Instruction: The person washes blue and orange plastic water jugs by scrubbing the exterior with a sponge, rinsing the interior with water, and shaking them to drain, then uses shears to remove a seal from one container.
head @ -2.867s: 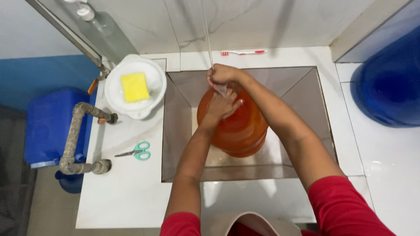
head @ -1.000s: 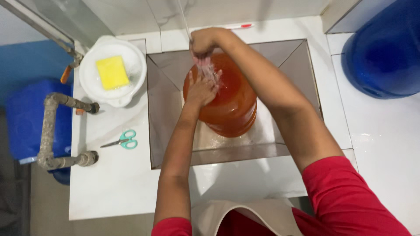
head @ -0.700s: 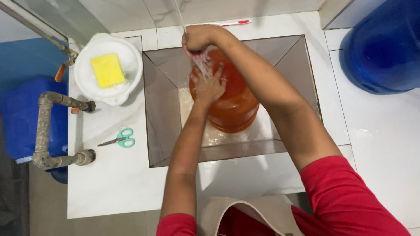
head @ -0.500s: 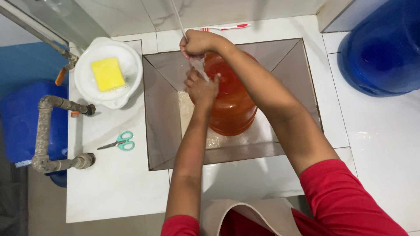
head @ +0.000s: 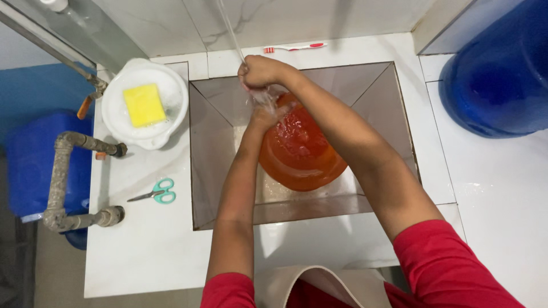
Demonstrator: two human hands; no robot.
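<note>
i see both hands over the orange bottle (head: 299,151) in the sink (head: 220,142): right hand (head: 260,71) fisted under running water, left hand (head: 265,117) flat on the bottle, the sink's right corner open.

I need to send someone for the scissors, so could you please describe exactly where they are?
Start at the square sink where both hands work over an orange jug. On the white counter to its left, below the white bowl holding a yellow sponge, lie the scissors. They alone there have teal handles.
</note>
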